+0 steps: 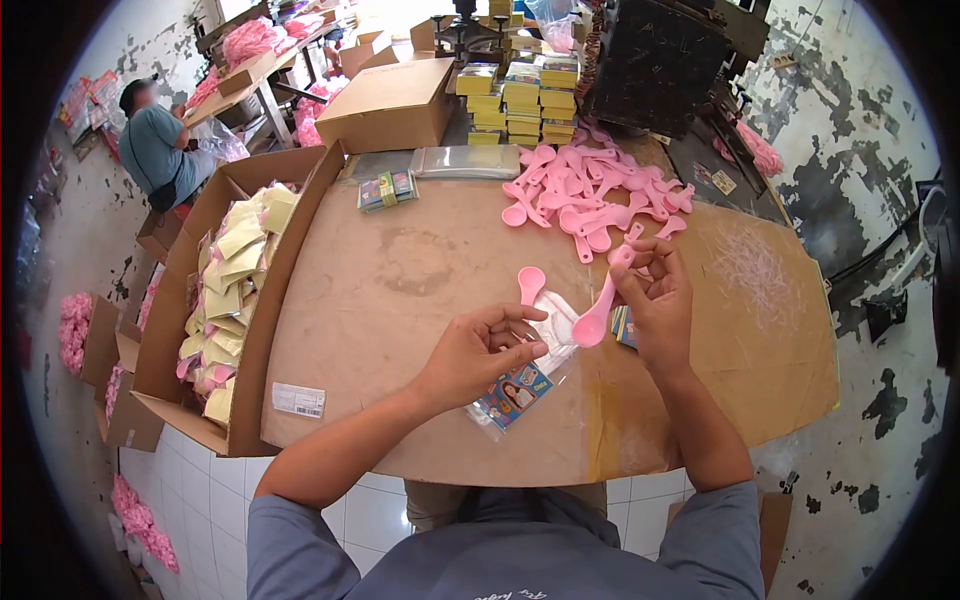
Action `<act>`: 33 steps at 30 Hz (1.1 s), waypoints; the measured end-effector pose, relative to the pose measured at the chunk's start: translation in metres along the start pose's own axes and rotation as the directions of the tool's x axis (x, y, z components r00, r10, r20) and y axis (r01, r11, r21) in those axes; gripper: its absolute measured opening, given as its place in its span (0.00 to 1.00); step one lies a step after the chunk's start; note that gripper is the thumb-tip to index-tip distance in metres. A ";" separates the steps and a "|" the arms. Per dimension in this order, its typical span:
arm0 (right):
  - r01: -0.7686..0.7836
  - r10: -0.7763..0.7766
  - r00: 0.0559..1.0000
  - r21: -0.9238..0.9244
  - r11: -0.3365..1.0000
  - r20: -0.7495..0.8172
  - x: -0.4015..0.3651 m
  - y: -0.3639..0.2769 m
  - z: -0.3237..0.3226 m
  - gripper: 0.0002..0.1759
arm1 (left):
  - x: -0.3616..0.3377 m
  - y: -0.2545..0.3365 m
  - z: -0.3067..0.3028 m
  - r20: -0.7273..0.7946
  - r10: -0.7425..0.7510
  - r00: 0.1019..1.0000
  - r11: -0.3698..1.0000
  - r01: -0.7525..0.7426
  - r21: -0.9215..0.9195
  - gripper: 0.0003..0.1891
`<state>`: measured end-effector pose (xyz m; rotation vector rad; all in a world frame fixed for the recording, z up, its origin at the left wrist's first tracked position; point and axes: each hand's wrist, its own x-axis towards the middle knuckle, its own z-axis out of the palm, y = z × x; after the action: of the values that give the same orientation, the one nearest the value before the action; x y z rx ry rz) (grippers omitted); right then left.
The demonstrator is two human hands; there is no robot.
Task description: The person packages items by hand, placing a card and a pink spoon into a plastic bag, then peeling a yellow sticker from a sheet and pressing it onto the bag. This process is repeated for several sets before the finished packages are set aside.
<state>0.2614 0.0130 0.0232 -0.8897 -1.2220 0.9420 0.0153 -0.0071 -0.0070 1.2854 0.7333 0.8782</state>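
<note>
My right hand point(652, 298) pinches a pink spoon point(598, 318) by its handle, bowl downward, over the middle of the table. To its left, my left hand point(488, 352) has thumb and fingers apart, with nothing between them. Between the hands lies a clear plastic bag point(556, 325) with something white in it. A second pink spoon point(531, 283) rests just above the bag. Below the left hand's fingertips is a colourful printed card point(515, 395) in clear plastic. Another printed card point(625, 327) shows partly behind the right hand.
Pink spoons point(590, 190) are heaped at the table's back. A long box point(270, 300) of packed pieces stands left. Banded cards point(387, 191), a closed carton point(390, 100) and yellow-edged stacks point(520, 100) are farther back. Another person point(160, 150) sits at the upper left.
</note>
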 end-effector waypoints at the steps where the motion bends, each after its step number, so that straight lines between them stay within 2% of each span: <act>1: 0.011 -0.010 1.000 0.023 1.000 -0.012 -0.001 -0.001 0.003 0.19 | 0.000 -0.001 0.000 0.011 -0.004 1.000 1.000 0.004 0.014 0.20; 7: 0.008 -0.008 0.997 -0.001 1.000 0.078 -0.010 -0.011 0.015 0.21 | -0.001 0.005 0.005 0.004 -0.084 0.996 0.987 0.082 0.138 0.17; 10: 0.010 -0.007 0.994 -0.029 1.000 0.107 -0.015 -0.010 0.019 0.21 | -0.003 0.002 0.007 0.030 -0.047 0.998 0.999 0.046 0.025 0.16; 16: 0.072 -0.070 0.996 -0.040 0.997 0.058 -0.030 -0.004 0.031 0.20 | -0.004 0.005 0.008 0.038 -0.060 0.997 0.998 0.059 0.019 0.17; 20: 0.097 -0.096 0.994 -0.020 0.995 0.045 -0.029 -0.007 0.034 0.19 | -0.005 0.007 0.009 0.040 0.006 0.999 1.000 -0.006 0.012 0.17; 26: 0.086 -0.084 0.996 0.072 0.994 -0.041 -0.028 0.001 0.036 0.19 | -0.004 0.003 0.008 0.039 -0.002 0.999 0.998 0.004 -0.059 0.16; 29: 0.041 -0.039 0.999 0.105 0.994 -0.014 -0.035 0.005 0.039 0.18 | -0.002 -0.003 0.006 0.018 -0.023 1.000 0.998 0.024 -0.054 0.14; 33: 0.050 -0.054 0.998 0.089 0.995 0.045 -0.035 0.007 0.034 0.17 | -0.001 -0.003 0.003 -0.008 -0.044 0.999 0.998 0.044 -0.045 0.12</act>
<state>0.2236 -0.0151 0.0087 -0.7663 -1.2288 0.9725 0.0177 -0.0100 -0.0099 1.2217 0.7427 0.8610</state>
